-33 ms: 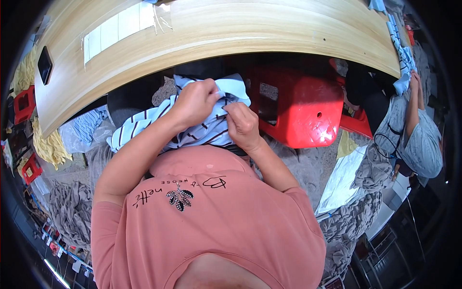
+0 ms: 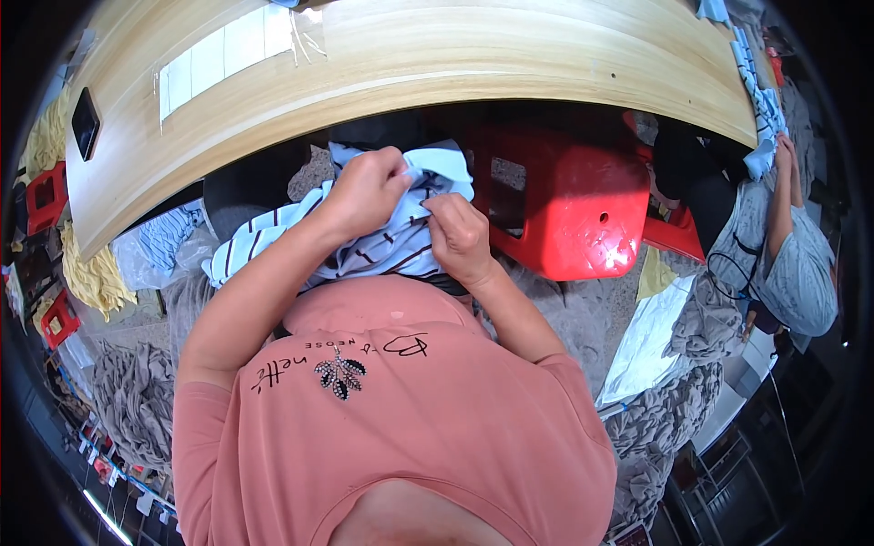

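A light blue garment with dark stripes [image 2: 378, 257] lies bunched in my lap, below the table's near edge. My left hand [image 2: 371, 189] is closed in a pinch on its cloth near the top. Just right of it and slightly lower, my right hand [image 2: 462, 235] pinches the same garment between thumb and fingers. A plain light blue part [image 2: 443, 164] of the garment folds over beyond my fingertips. The fingertips themselves are partly hidden, and I cannot make out anything small between them.
The wooden table [image 2: 473, 55] curves across ahead, with a phone [image 2: 85, 124] at its left. A red stool [image 2: 583, 214] stands close on my right. Heaps of grey cloth [image 2: 132, 396] lie on both sides. At far right, another person [image 2: 792, 264] handles striped blue cloth [image 2: 763, 109].
My left hand has tipped up very slightly, and the fold of light blue cloth between my hands has shifted. My right hand keeps its place.
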The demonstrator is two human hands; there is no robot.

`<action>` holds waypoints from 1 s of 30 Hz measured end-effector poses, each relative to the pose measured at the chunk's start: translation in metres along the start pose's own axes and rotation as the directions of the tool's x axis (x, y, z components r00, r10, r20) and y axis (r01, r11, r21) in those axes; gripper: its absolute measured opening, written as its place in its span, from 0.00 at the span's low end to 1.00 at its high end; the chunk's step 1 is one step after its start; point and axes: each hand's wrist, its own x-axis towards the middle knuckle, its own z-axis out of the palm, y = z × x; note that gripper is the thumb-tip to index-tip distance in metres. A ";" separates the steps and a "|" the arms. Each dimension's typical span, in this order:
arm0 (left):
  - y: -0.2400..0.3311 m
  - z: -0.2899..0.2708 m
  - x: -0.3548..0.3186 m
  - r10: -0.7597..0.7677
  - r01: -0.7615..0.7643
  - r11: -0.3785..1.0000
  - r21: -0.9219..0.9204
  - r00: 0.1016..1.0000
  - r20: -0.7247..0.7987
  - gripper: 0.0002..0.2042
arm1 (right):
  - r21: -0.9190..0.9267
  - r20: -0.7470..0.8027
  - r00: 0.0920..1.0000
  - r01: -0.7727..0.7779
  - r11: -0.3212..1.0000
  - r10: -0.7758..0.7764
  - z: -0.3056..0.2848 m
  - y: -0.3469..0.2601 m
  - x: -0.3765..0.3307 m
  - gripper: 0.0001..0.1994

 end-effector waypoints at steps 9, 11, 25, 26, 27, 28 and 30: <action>0.003 -0.004 -0.015 -0.273 0.312 0.859 -0.405 0.950 0.153 0.04 | 0.011 -0.009 1.000 0.025 1.000 -0.025 -0.001 -0.005 0.000 0.12; -0.002 -0.002 -0.014 -0.251 0.283 0.870 -0.403 0.959 0.132 0.03 | 0.010 -0.004 0.999 0.044 0.999 -0.044 -0.001 -0.006 0.001 0.12; 0.020 -0.015 -0.013 -0.071 0.149 0.863 -0.483 0.982 0.178 0.04 | -0.078 0.050 0.924 0.383 0.920 -0.380 -0.027 -0.033 0.030 0.13; 0.019 -0.018 -0.012 -0.047 0.161 0.881 -0.445 0.965 0.256 0.04 | -0.090 0.058 0.915 0.402 0.911 -0.398 -0.027 -0.033 0.031 0.13; 0.019 -0.021 -0.012 -0.027 0.170 0.898 -0.407 0.942 0.334 0.03 | -0.102 0.067 0.907 0.421 0.901 -0.416 -0.028 -0.033 0.032 0.13; 0.019 -0.022 -0.012 -0.027 0.170 0.897 -0.407 0.942 0.334 0.03 | -0.101 0.067 0.907 0.421 0.901 -0.416 -0.029 -0.033 0.033 0.13; 0.019 -0.024 -0.014 -0.016 0.165 0.901 -0.400 0.936 0.352 0.05 | -0.064 0.115 0.924 0.373 0.926 -0.365 -0.031 -0.033 0.036 0.13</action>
